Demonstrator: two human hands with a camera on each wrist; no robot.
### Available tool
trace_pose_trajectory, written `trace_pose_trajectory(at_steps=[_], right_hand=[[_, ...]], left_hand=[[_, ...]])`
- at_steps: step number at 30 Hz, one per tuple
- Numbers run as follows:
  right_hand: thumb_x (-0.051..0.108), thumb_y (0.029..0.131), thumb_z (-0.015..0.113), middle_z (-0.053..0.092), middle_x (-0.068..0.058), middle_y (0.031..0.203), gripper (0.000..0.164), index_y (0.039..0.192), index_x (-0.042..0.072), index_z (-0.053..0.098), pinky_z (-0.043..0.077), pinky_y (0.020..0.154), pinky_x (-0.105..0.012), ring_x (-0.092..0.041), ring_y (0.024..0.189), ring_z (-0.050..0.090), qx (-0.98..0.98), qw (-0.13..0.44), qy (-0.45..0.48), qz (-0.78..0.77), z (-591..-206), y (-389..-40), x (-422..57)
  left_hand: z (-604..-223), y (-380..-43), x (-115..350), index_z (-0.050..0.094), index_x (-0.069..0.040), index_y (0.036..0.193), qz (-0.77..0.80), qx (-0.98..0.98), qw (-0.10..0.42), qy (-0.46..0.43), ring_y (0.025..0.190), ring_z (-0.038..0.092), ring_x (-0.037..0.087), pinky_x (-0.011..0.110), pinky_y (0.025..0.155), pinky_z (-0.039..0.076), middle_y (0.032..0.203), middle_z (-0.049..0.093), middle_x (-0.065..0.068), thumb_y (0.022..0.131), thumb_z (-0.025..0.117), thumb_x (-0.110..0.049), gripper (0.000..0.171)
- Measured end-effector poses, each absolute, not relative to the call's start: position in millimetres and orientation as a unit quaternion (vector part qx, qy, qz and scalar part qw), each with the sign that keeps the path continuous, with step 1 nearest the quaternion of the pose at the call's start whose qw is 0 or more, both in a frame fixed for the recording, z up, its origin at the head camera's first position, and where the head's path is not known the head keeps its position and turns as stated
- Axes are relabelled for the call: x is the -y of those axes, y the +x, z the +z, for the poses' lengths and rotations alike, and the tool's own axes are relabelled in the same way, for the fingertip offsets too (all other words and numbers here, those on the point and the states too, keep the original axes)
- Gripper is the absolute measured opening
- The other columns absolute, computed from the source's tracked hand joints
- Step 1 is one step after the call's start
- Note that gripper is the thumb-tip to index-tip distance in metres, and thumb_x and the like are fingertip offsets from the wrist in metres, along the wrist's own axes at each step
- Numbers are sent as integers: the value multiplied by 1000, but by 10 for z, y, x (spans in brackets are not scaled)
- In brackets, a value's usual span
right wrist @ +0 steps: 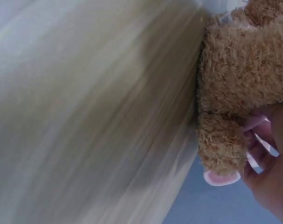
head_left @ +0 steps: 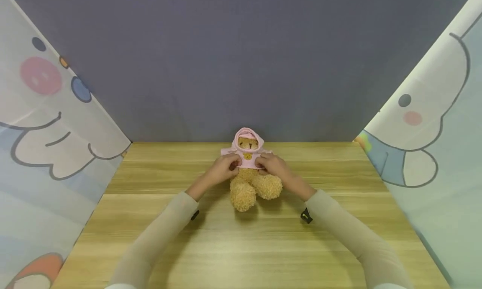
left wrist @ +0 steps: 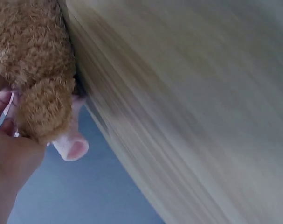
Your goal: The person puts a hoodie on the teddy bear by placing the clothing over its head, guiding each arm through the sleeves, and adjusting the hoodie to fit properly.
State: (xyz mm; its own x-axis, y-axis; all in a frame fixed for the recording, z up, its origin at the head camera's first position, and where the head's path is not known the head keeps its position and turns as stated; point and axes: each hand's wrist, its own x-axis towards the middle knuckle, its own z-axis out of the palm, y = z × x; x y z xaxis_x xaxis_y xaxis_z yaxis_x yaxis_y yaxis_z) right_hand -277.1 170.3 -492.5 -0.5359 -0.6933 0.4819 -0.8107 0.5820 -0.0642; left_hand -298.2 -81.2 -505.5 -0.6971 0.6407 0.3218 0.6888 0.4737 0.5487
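Note:
A tan plush teddy bear point(head_left: 242, 195) lies face up near the table's back edge, legs towards me. It wears a pink hoodie point(head_left: 246, 156) with a small yellow bear print, hood round the head. My left hand point(head_left: 224, 168) pinches the hoodie's lower edge on the left; my right hand point(head_left: 275, 167) pinches it on the right. In the left wrist view, curly fur point(left wrist: 34, 42) and an empty-looking pink sleeve end point(left wrist: 71, 145) show beside the fingers. The right wrist view shows a furry arm point(right wrist: 221, 142) outside the sleeve, with pink cloth between the fingers.
The wood-grain tabletop point(head_left: 233, 247) ends at a dark grey wall point(head_left: 241, 63). Cartoon-printed panels flank it on the left point(head_left: 37, 121) and right point(head_left: 425, 126). Small black pieces hang below the left sleeve point(head_left: 195, 215) and right sleeve point(head_left: 306, 216).

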Motion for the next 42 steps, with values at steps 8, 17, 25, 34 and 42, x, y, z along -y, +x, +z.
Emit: trace_pose_trajectory(at_steps=[8, 17, 25, 34, 42], right_hand=[[-14, 74, 64, 38, 0, 74, 25, 77, 6, 50, 39, 65, -33, -13, 69, 36, 882, 156, 409, 175, -4891, -2741, -1720], [-5, 85, 69, 54, 1, 76, 18, 89, 9, 58, 43, 67, -31, -12, 69, 48, 908, 48, 363, 206, -4714, -2728, -1753], [20, 91, 78, 62, -10, 101, 36, 117, 3, 60, 49, 82, -39, -23, 89, 57, 897, -47, 355, 260, -4576, -2748, -1827], [5, 94, 68, 54, -2, 76, 15, 84, 10, 58, 45, 72, -39, -20, 75, 50, 908, 104, 336, 227, -4724, -2705, -1721], [3, 87, 78, 70, -14, 112, 38, 123, 2, 64, 46, 102, -52, -33, 104, 65, 899, 20, 334, 283, -4753, -2808, -1946]], left_hand=[[-5003, -2945, 874, 64, -12, 94, -334, 853, 17, -401, 81, 57, 9, 26, 74, 52, 88, 62, -2, 85, 69, -8, 11], [-5021, -2899, 847, 60, -8, 101, -336, 868, 33, -364, 91, 58, 17, 34, 83, 52, 96, 61, 4, 90, 70, -7, 14], [-4876, -2936, 786, 59, -5, 110, -303, 883, -24, -358, 95, 55, 19, 36, 87, 49, 105, 58, 7, 85, 83, -24, 40], [-4933, -2804, 671, 51, -9, 71, -265, 896, 74, -349, 70, 45, 17, 31, 65, 41, 69, 45, -1, 90, 70, -1, 28], [-5035, -2748, 773, 47, -2, 95, -314, 885, 54, -340, 80, 46, 19, 32, 69, 45, 90, 45, 10, 91, 67, 1, 21]])
